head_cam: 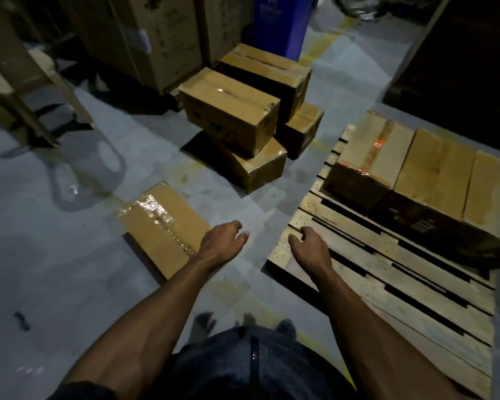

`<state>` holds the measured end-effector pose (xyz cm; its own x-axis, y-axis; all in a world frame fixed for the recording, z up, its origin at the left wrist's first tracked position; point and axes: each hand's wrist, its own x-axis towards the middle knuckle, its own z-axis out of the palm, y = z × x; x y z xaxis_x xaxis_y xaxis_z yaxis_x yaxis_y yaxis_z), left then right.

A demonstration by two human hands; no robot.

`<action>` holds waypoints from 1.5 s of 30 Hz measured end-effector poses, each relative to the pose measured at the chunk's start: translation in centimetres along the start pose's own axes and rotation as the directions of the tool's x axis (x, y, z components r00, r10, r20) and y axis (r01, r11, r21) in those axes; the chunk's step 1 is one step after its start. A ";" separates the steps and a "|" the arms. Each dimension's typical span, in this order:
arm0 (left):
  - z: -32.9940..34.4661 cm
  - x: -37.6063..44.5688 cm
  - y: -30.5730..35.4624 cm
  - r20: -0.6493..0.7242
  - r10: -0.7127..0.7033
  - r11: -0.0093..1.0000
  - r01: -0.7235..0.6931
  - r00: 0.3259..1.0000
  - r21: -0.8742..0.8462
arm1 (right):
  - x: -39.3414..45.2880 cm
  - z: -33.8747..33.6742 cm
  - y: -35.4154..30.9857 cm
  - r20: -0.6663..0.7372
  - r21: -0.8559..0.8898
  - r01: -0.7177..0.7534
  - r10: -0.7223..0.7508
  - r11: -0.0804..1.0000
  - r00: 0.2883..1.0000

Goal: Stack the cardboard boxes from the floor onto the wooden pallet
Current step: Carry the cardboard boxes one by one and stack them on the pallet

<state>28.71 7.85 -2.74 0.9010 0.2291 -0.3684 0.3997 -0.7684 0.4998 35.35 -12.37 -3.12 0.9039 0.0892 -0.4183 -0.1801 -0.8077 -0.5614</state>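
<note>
A wooden pallet (pixel 367 272) lies on the floor at the right, with three cardboard boxes (pixel 433 174) in a row along its far side. A single taped box (pixel 162 226) lies flat on the floor at the left, close to me. Farther back stands a pile of several boxes (pixel 231 108), two layers high. My left hand (pixel 224 243) hovers just right of the single box, fingers loosely apart, holding nothing. My right hand (pixel 309 243) hangs over the pallet's near left corner, fingers curled, also empty.
Tall cartons (pixel 145 33) and a blue bin (pixel 283 21) stand behind the pile. A wooden frame (pixel 26 90) leans at the far left. Dark shelving (pixel 459 59) rises behind the pallet. Bare grey floor (pixel 55 255) spreads between me and the boxes.
</note>
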 end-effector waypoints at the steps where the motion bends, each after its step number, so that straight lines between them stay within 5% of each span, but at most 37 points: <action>1: -0.5 -0.8 -1.9 -0.005 -0.023 1.000 0.023 1.000 -0.006 | -0.5 1.5 -0.9 0.023 -0.027 0.003 -0.003 1.000 1.000; 8: -3.2 -4.0 -13.7 0.053 -0.289 0.950 0.293 0.956 -0.107 | -2.9 10.4 -8.2 0.125 -0.116 0.078 -0.063 0.990 0.990; 19: -6.5 1.0 -21.0 0.025 -0.537 0.811 0.524 0.843 -0.260 | 5.2 16.4 -15.6 0.305 -0.222 0.164 -0.092 0.961 0.948; 24: -6.3 6.2 -22.6 0.017 -0.692 0.604 0.591 0.722 -0.534 | 12.6 19.2 -18.8 0.388 -0.205 0.160 -0.070 0.966 0.919; 34: -2.5 15.8 -29.2 0.259 -0.881 -0.068 0.438 0.395 -0.897 | 27.6 28.4 -21.3 0.433 -0.112 -0.046 0.090 0.993 0.897; 45: 13.4 22.2 -44.3 0.360 -0.905 -0.179 0.568 0.225 -0.804 | 38.2 45.8 -12.5 0.519 -0.210 -0.067 0.170 0.975 0.837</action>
<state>28.73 38.97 -43.53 -0.2199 0.5320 -0.8177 0.5756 0.7475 0.3315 54.33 27.85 -44.79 0.5249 0.2404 -0.8165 -0.1546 -0.9164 -0.3693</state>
